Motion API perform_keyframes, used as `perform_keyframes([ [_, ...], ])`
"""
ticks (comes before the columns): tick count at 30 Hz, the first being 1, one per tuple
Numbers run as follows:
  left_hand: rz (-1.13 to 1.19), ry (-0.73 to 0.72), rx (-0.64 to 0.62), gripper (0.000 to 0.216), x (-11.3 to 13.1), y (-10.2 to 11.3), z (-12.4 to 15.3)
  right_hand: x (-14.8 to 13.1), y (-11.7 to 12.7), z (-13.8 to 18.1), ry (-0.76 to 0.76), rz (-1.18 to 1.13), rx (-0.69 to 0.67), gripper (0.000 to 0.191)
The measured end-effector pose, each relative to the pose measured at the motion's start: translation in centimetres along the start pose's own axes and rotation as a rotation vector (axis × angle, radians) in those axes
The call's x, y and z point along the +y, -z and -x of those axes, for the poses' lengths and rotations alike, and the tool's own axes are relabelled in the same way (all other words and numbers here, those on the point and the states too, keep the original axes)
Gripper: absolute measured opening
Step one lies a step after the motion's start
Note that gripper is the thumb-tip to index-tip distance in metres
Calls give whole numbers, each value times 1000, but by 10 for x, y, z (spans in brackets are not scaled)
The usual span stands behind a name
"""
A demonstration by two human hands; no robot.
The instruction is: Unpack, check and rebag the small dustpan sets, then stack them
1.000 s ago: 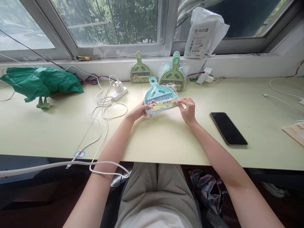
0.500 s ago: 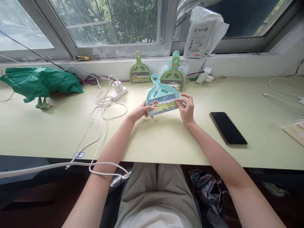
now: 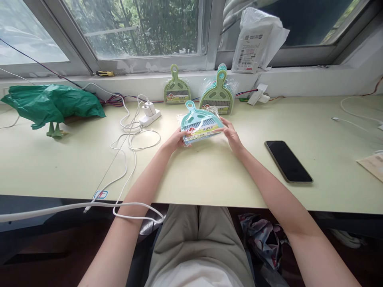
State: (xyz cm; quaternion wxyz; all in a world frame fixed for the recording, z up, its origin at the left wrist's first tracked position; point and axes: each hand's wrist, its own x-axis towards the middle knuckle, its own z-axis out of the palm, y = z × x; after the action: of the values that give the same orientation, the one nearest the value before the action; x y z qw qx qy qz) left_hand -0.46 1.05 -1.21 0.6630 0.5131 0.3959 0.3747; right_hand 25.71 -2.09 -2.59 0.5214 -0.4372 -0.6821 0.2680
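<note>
A light-blue dustpan and brush set (image 3: 201, 119) in clear plastic wrap, with a printed label across it, is held tilted above the table. My left hand (image 3: 176, 140) grips its lower left corner, thumb on the front. At its right edge my right hand (image 3: 232, 136) pinches the wrap and rim between thumb and fingers. Just behind stands a stack of wrapped dustpan sets (image 3: 218, 95), a green one in front. A single green dustpan set (image 3: 177, 88) leans against the wall to the left of that stack.
A black phone (image 3: 289, 161) lies right of my hands. Left are a white power strip (image 3: 150, 118), tangled white cables (image 3: 129, 137) and a green plastic bag (image 3: 54, 104). A white package (image 3: 250, 46) and a yellow cutter (image 3: 104, 73) rest on the windowsill.
The light-blue dustpan set has tipped back and shifted slightly left and lower, its handle further from the stack. My right hand's fingers have moved a little left along its edge.
</note>
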Motion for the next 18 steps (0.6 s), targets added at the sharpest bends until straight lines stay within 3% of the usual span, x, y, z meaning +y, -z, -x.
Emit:
perform_keyframes([
  [3, -3, -22, 53, 64, 2, -3, 1, -6, 1, 2, 73, 183, 162, 59],
  [7, -34, -47, 71, 68, 5, -9, 4, -11, 0, 3, 141, 441, 191, 28],
  [10, -43, -57, 62, 68, 5, -12, 5, -10, -1, 2, 166, 516, 106, 32],
  [15, -67, -43, 62, 65, 0, -14, 2, -9, 1, 2, 208, 563, -152, 30],
  [18, -102, -12, 84, 61, -5, -15, -2, -9, -1, 5, 225, 625, -222, 34],
])
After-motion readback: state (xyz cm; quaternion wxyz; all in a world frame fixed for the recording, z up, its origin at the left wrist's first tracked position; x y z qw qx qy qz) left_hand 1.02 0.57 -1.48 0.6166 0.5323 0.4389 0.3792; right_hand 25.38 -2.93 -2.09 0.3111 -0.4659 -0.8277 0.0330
